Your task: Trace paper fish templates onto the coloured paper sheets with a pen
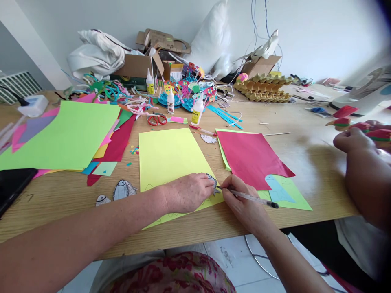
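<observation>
A sheet of yellow paper (168, 152) lies in front of me with fish outlines drawn along its lower part. With its fingers together, my left hand (187, 193) presses a small grey paper fish cutout (214, 186) onto the sheet's right edge. My right hand (244, 201) grips a clear pen (255, 197) with a black end, its tip at the cutout's edge. More fish cutouts (121, 190) lie left of the yellow sheet, partly behind my left forearm. A white fish cutout (208, 138) rests beyond the sheet's upper right.
Red paper (247, 156) over green sheets lies to the right, coloured paper (67, 138) to the left. Behind stand glue bottles (197, 112), red-handled scissors (157, 119) and egg cartons (262, 87). Another person's hand (356, 140) is at far right, near painted pieces.
</observation>
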Demonstrator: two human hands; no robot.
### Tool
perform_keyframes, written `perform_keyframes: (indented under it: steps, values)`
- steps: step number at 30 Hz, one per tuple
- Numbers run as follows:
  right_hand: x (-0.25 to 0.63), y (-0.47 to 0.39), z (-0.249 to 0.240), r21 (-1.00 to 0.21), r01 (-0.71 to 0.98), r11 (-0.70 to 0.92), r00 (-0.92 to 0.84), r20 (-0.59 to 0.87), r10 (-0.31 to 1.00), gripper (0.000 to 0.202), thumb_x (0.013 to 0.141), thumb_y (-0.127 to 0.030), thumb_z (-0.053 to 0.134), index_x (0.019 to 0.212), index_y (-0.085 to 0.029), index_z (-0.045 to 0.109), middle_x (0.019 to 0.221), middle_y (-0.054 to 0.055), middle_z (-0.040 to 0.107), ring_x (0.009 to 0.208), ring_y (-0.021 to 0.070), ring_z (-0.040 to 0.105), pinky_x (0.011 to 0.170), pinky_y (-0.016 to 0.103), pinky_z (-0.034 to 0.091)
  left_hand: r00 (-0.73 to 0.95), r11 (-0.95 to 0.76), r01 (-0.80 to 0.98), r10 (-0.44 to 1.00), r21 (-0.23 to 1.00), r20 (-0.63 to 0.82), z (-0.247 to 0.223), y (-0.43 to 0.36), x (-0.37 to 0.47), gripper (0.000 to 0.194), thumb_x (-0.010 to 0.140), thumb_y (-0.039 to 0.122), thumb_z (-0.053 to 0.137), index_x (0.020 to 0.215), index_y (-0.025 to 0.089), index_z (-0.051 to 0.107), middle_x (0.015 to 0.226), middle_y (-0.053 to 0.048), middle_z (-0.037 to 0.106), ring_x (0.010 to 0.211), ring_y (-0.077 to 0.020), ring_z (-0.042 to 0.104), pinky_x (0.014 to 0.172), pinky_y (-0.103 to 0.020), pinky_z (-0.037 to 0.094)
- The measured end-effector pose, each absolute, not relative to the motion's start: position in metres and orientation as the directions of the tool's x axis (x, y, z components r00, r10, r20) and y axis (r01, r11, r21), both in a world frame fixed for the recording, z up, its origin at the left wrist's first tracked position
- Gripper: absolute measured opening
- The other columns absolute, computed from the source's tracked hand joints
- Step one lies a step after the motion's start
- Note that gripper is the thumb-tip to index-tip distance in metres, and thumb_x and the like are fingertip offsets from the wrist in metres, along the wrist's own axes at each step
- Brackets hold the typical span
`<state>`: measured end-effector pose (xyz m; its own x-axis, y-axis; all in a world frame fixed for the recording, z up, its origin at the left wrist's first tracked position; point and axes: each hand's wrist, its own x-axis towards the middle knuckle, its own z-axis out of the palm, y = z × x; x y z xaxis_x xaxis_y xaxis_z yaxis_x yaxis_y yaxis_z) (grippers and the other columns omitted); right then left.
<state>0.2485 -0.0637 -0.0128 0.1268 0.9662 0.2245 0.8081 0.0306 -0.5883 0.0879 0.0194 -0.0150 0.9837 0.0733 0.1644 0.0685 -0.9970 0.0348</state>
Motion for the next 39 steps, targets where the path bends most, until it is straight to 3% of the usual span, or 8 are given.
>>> perform_keyframes:
  steps: [39]
  values:
    - [0.253, -0.067, -0.014, -0.631, 0.775, 0.043, 0.093, 0.180, 0.979, 0.006, 0.071, -0.019, 0.041, 0.067, -0.022, 0.044, 0.053, -0.005, 0.045, 0.048, 0.0120, 0.040, 0.047, 0.023, 0.030, 0.990, -0.996, 0.078, 0.082, 0.040, 0.115, -0.009, 0.017, 0.088, 0.017, 0.088, 0.011, 0.043, 0.094, 0.011, 0.059, 0.096, -0.009, 0.060, 0.089, -0.0197, 0.051, 0.084, -0.029, 0.040]
